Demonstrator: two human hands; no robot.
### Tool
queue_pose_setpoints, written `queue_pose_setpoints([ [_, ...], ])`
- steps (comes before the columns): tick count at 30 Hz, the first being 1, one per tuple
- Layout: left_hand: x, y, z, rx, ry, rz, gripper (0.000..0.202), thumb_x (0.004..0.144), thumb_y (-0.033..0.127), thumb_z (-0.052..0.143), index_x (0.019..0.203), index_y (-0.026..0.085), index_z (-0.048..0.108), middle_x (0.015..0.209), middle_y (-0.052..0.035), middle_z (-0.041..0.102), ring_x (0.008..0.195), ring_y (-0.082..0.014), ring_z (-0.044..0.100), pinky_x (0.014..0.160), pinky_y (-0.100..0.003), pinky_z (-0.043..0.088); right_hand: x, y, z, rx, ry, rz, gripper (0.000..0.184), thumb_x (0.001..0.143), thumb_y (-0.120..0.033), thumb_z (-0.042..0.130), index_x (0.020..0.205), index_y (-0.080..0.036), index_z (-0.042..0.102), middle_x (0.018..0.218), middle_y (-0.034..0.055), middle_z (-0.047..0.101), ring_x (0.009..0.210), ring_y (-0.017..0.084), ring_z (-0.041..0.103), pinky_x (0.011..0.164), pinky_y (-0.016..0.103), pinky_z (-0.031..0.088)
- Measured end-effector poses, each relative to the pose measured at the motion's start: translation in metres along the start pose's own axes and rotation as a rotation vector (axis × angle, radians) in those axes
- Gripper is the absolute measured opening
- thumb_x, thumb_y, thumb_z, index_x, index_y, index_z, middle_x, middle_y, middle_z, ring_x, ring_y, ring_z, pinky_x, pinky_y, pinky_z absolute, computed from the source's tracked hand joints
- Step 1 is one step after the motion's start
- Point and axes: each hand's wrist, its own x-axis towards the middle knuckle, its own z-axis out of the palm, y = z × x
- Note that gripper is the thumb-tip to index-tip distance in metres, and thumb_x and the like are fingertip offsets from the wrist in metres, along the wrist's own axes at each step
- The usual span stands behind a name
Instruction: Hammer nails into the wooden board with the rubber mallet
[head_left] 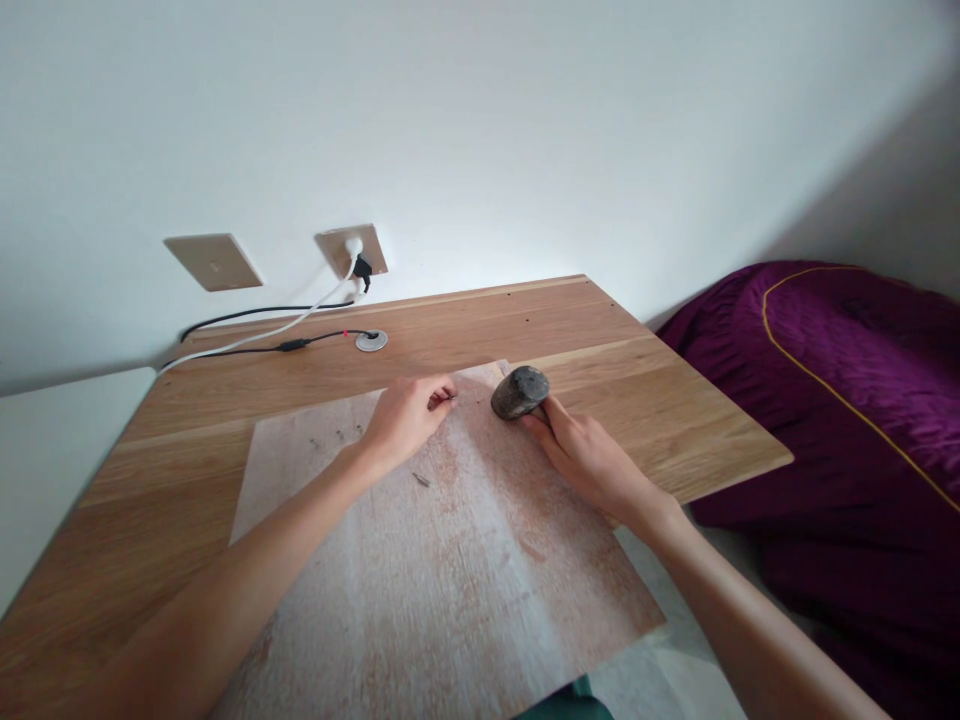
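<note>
A pale, reddish-stained board (pixel 442 560) lies on a wooden desk (pixel 637 400). My left hand (pixel 405 415) rests near the board's far edge, fingers pinched on a small thin metal piece, likely a nail, that I can barely make out. My right hand (pixel 589 455) is closed round the handle of a hammer; its dark metal head (pixel 519 392) sits just right of my left fingertips, close above the board. A loose nail (pixel 421 480) lies on the board by my left wrist.
Black and white cables (pixel 262 335) run from a wall socket (pixel 351 250) across the desk's back edge to a round metal grommet (pixel 371 341). A purple bed cover (pixel 840 400) lies to the right. A white surface (pixel 52 440) adjoins the desk's left side.
</note>
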Motion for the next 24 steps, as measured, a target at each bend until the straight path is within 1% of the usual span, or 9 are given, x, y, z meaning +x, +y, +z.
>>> queue_pose_setpoints([
  [4, -0.003, 0.002, 0.002, 0.062, 0.024, 0.039, 0.009, 0.088, 0.012, 0.075, 0.089, 0.021, 0.074, 0.089, -0.0028, 0.079, 0.082, -0.0194, 0.074, 0.076, -0.031, 0.054, 0.000, 0.000, 0.000, 0.003, -0.006, 0.006, 0.027, 0.110, -0.041, 0.035, 0.109, -0.022, 0.053, 0.087, 0.0092, 0.076, 0.077, 0.028, 0.074, 0.065, 0.031, 0.039],
  [7, -0.004, 0.002, 0.005, 0.105, 0.040, 0.061, 0.008, 0.086, 0.013, 0.078, 0.087, 0.021, 0.075, 0.089, -0.0031, 0.078, 0.082, -0.0198, 0.073, 0.075, -0.031, 0.054, 0.000, -0.002, -0.001, 0.002, -0.018, 0.024, 0.026, 0.109, -0.040, 0.035, 0.108, -0.022, 0.053, 0.090, 0.0106, 0.076, 0.081, 0.029, 0.075, 0.066, 0.031, 0.040],
  [9, -0.004, 0.002, 0.007, 0.092, 0.052, 0.048, 0.009, 0.086, 0.012, 0.077, 0.086, 0.021, 0.075, 0.088, -0.0030, 0.078, 0.082, -0.0200, 0.074, 0.076, -0.032, 0.054, 0.000, -0.004, -0.003, -0.002, -0.024, 0.021, 0.025, 0.109, -0.039, 0.035, 0.106, -0.022, 0.053, 0.092, 0.0117, 0.076, 0.085, 0.030, 0.075, 0.067, 0.031, 0.041],
  [11, -0.004, 0.002, 0.009, 0.037, 0.070, 0.000, 0.014, 0.085, 0.009, 0.076, 0.091, 0.021, 0.075, 0.087, -0.0024, 0.079, 0.082, -0.0200, 0.075, 0.077, -0.032, 0.055, 0.002, -0.008, -0.007, -0.011, -0.025, 0.013, 0.025, 0.110, -0.039, 0.035, 0.106, -0.022, 0.053, 0.093, 0.0115, 0.076, 0.086, 0.030, 0.075, 0.067, 0.031, 0.041],
  [14, -0.004, 0.002, 0.012, -0.055, 0.089, -0.095, 0.026, 0.086, 0.005, 0.074, 0.106, 0.021, 0.073, 0.087, -0.0021, 0.081, 0.082, -0.0203, 0.077, 0.078, -0.032, 0.056, 0.007, -0.019, -0.013, -0.015, -0.018, -0.010, 0.025, 0.110, -0.039, 0.037, 0.106, -0.022, 0.055, 0.089, 0.0092, 0.076, 0.082, 0.028, 0.074, 0.066, 0.030, 0.040],
  [17, -0.005, 0.003, 0.014, -0.095, 0.099, -0.125, 0.034, 0.086, 0.003, 0.071, 0.115, 0.020, 0.070, 0.091, -0.0028, 0.081, 0.084, -0.0200, 0.077, 0.081, -0.033, 0.056, 0.018, -0.036, -0.020, -0.015, -0.019, -0.068, 0.024, 0.111, -0.039, 0.037, 0.109, -0.022, 0.055, 0.087, 0.0079, 0.075, 0.080, 0.026, 0.074, 0.064, 0.030, 0.039],
  [21, -0.007, 0.004, 0.015, -0.045, 0.137, -0.098, 0.031, 0.083, 0.006, 0.075, 0.110, 0.020, 0.072, 0.095, -0.0034, 0.080, 0.083, -0.0205, 0.074, 0.077, -0.032, 0.055, 0.031, -0.057, -0.022, -0.074, -0.063, -0.124, 0.025, 0.112, -0.039, 0.038, 0.111, -0.020, 0.055, 0.090, 0.0079, 0.075, 0.080, 0.024, 0.073, 0.064, 0.028, 0.038],
  [24, -0.008, 0.004, 0.015, -0.027, 0.152, -0.135, 0.027, 0.082, 0.007, 0.077, 0.106, 0.019, 0.073, 0.092, -0.0043, 0.079, 0.083, -0.0222, 0.074, 0.076, -0.032, 0.054, 0.036, -0.062, -0.020, -0.131, -0.075, -0.120, 0.028, 0.113, -0.041, 0.036, 0.115, -0.019, 0.054, 0.091, 0.0082, 0.074, 0.079, 0.024, 0.072, 0.063, 0.028, 0.037],
])
